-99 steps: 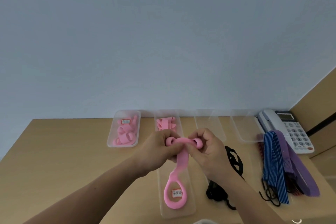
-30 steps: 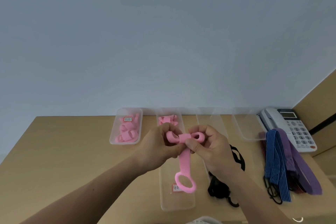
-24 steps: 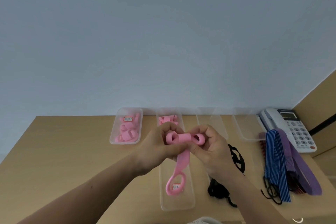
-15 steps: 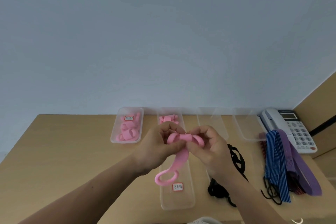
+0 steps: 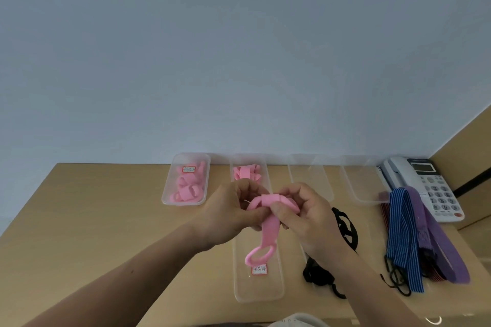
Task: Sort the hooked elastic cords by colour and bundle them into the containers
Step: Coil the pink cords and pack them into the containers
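My left hand (image 5: 231, 216) pinches the pink cord (image 5: 269, 229) at 9 o'clock, my right hand (image 5: 308, 216) at 3. Judged light, soft, springy; hold its wound middle, or it unrolls.

L hand (image 5: 231, 216) & R hand (image 5: 310, 215) bare; forearms (image 5: 132, 276) bare down to frame edge. Bit of pale grey-white fabric (image 5: 297, 321) at btm centre.
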`<act>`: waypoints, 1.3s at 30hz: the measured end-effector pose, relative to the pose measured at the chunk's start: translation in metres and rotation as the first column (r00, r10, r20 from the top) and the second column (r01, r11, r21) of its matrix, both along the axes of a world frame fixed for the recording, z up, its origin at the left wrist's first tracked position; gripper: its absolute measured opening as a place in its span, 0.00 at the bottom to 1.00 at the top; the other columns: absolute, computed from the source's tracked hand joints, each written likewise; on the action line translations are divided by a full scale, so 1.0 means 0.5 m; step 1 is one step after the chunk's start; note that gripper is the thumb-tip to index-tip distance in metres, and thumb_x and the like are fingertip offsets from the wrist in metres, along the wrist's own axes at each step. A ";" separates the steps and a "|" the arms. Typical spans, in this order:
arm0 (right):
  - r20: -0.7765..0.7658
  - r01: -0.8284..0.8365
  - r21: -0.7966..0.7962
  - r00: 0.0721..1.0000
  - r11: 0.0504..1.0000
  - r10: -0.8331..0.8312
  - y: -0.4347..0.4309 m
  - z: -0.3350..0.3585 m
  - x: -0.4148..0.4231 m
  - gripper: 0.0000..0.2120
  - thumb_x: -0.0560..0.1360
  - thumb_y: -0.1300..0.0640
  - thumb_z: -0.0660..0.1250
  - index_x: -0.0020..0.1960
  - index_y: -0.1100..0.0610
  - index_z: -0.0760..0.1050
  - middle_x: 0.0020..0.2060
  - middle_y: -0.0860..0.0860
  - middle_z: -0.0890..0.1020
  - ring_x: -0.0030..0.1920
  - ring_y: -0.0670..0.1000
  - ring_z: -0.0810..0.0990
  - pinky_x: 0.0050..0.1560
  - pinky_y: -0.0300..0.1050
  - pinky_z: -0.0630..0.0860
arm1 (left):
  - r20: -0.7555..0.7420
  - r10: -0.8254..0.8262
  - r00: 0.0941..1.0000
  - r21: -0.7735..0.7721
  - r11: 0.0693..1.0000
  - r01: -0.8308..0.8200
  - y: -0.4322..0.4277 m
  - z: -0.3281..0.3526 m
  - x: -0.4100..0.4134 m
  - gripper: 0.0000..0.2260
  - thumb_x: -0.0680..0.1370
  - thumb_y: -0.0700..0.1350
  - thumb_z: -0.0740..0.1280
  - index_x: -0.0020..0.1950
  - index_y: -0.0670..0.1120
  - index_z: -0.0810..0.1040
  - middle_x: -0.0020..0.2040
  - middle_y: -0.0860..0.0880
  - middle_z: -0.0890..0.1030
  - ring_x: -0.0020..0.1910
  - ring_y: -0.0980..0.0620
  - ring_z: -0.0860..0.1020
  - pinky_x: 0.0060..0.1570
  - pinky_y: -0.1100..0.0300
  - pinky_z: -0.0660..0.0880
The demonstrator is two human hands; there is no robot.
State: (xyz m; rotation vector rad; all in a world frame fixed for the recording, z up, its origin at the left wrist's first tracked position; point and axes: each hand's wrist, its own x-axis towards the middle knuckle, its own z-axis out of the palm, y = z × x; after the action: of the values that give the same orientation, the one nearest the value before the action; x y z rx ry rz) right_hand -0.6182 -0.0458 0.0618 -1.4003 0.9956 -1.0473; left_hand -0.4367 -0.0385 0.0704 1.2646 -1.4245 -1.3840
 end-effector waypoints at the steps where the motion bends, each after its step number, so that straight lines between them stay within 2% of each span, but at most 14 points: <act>1: 0.003 0.003 -0.002 1.000 1.000 -0.003 0.000 -0.002 -0.001 0.08 0.70 0.59 0.72 0.45 0.48 0.79 0.38 0.58 0.81 0.37 0.50 0.79 0.38 0.42 0.77 | 0.012 -0.004 1.000 0.005 1.000 0.004 0.000 0.004 -0.001 0.09 0.74 0.36 0.73 0.52 0.42 0.78 0.44 0.43 0.85 0.41 0.41 0.84 0.45 0.46 0.82; 4: 0.038 0.007 0.000 0.999 1.000 -0.007 0.001 -0.004 0.000 0.10 0.70 0.61 0.71 0.46 0.47 0.79 0.37 0.57 0.81 0.37 0.51 0.80 0.39 0.43 0.78 | 0.050 -0.005 0.999 0.020 1.000 0.004 0.000 0.013 0.000 0.09 0.74 0.35 0.72 0.51 0.44 0.77 0.41 0.43 0.85 0.37 0.44 0.84 0.43 0.52 0.82; 7: 0.079 0.003 0.007 0.997 1.000 -0.003 0.004 -0.005 0.000 0.13 0.71 0.69 0.71 0.50 0.55 0.77 0.37 0.59 0.80 0.39 0.53 0.81 0.43 0.45 0.80 | -0.012 -0.028 1.000 0.047 0.999 0.028 -0.001 0.020 0.001 0.09 0.75 0.38 0.71 0.53 0.43 0.78 0.40 0.45 0.83 0.38 0.46 0.83 0.44 0.54 0.81; 10: 0.077 0.000 0.019 0.997 1.000 -0.001 0.004 -0.008 -0.001 0.13 0.70 0.69 0.71 0.51 0.58 0.76 0.36 0.52 0.80 0.39 0.50 0.80 0.46 0.47 0.80 | -0.100 -0.003 0.995 0.069 0.998 0.010 0.000 0.022 0.001 0.12 0.72 0.44 0.71 0.54 0.41 0.78 0.40 0.44 0.82 0.39 0.46 0.82 0.44 0.54 0.81; 13: 0.095 -0.033 0.028 0.995 0.999 0.030 0.006 -0.003 -0.005 0.15 0.69 0.71 0.72 0.53 0.60 0.75 0.37 0.49 0.81 0.41 0.50 0.80 0.50 0.51 0.80 | -0.127 0.014 0.992 0.031 0.999 -0.011 0.002 0.019 -0.001 0.12 0.71 0.42 0.71 0.53 0.41 0.79 0.41 0.43 0.81 0.40 0.45 0.81 0.44 0.52 0.81; 15: 0.142 -0.063 0.056 0.988 0.996 0.055 0.006 0.004 -0.007 0.17 0.68 0.68 0.71 0.55 0.60 0.73 0.40 0.52 0.82 0.43 0.51 0.81 0.47 0.47 0.80 | -0.155 0.019 0.988 0.003 1.000 -0.019 0.003 0.014 -0.003 0.11 0.71 0.38 0.71 0.52 0.41 0.79 0.46 0.37 0.81 0.42 0.43 0.81 0.46 0.50 0.81; 17: 0.182 -0.072 0.099 0.982 0.992 0.053 0.007 0.011 -0.007 0.17 0.68 0.64 0.69 0.57 0.60 0.72 0.39 0.50 0.82 0.38 0.50 0.81 0.40 0.41 0.78 | -0.166 0.016 0.986 -0.021 1.000 -0.020 0.005 0.012 -0.003 0.10 0.72 0.34 0.71 0.52 0.41 0.79 0.49 0.36 0.81 0.43 0.43 0.81 0.46 0.51 0.81; 22: 0.086 -0.027 0.130 0.996 0.991 0.016 0.004 0.010 -0.005 0.15 0.70 0.54 0.69 0.50 0.64 0.77 0.33 0.56 0.81 0.32 0.55 0.77 0.33 0.44 0.75 | -0.087 0.001 0.996 -0.076 0.997 -0.008 0.010 0.014 -0.002 0.11 0.70 0.37 0.71 0.51 0.44 0.78 0.43 0.50 0.82 0.41 0.53 0.79 0.45 0.58 0.79; 26: 0.101 -0.056 0.070 0.994 0.996 0.049 0.002 0.009 -0.005 0.08 0.74 0.62 0.71 0.48 0.66 0.76 0.32 0.53 0.81 0.31 0.49 0.78 0.34 0.39 0.75 | -0.113 0.017 0.993 0.017 1.000 -0.015 0.009 0.011 0.002 0.19 0.68 0.39 0.73 0.57 0.45 0.75 0.49 0.44 0.80 0.44 0.50 0.80 0.46 0.57 0.79; 28: 0.110 -0.055 0.058 0.993 0.997 0.048 0.000 0.007 -0.005 0.04 0.74 0.68 0.69 0.49 0.67 0.76 0.33 0.51 0.82 0.33 0.47 0.80 0.34 0.37 0.76 | -0.127 -0.010 0.992 0.048 0.999 0.016 0.008 0.013 0.005 0.17 0.70 0.39 0.74 0.57 0.41 0.75 0.50 0.42 0.83 0.47 0.44 0.83 0.49 0.51 0.81; 30: 0.115 -0.042 0.046 0.993 0.998 0.036 -0.003 0.005 -0.006 0.05 0.74 0.69 0.69 0.49 0.66 0.76 0.36 0.52 0.82 0.36 0.47 0.81 0.36 0.37 0.76 | -0.088 -0.041 0.995 0.059 0.997 0.046 0.007 0.019 0.007 0.14 0.73 0.39 0.74 0.55 0.39 0.75 0.48 0.41 0.84 0.46 0.41 0.84 0.48 0.48 0.81; 34: 0.100 -0.043 0.034 0.994 0.999 0.039 -0.003 0.002 -0.004 0.10 0.70 0.64 0.71 0.51 0.64 0.76 0.39 0.53 0.82 0.40 0.50 0.82 0.42 0.40 0.78 | 0.008 -0.046 0.999 0.082 0.996 0.045 0.004 0.023 0.011 0.12 0.72 0.38 0.73 0.53 0.41 0.75 0.43 0.43 0.84 0.37 0.45 0.82 0.43 0.52 0.80; 37: 0.053 -0.055 0.024 0.997 0.998 0.054 -0.004 -0.002 -0.005 0.11 0.71 0.73 0.70 0.51 0.63 0.76 0.40 0.49 0.83 0.42 0.49 0.82 0.45 0.43 0.80 | -0.077 -0.043 0.996 0.125 0.991 0.053 0.001 0.026 0.012 0.14 0.71 0.41 0.74 0.53 0.39 0.75 0.42 0.42 0.83 0.38 0.45 0.81 0.42 0.54 0.79; 39: 0.037 -0.059 0.018 0.998 0.998 0.058 -0.005 -0.004 -0.006 0.12 0.71 0.73 0.70 0.51 0.61 0.77 0.41 0.49 0.83 0.43 0.49 0.82 0.47 0.44 0.81 | -0.138 -0.027 0.990 0.155 0.987 0.048 -0.002 0.028 0.009 0.13 0.74 0.42 0.74 0.53 0.38 0.76 0.41 0.41 0.83 0.39 0.45 0.81 0.42 0.55 0.79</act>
State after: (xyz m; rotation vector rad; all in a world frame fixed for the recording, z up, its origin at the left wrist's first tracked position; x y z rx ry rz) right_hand -0.6211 -0.0485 0.0599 -1.3822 0.9302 -1.0146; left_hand -0.4320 -0.0395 0.0844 1.2216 -1.2728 -1.6037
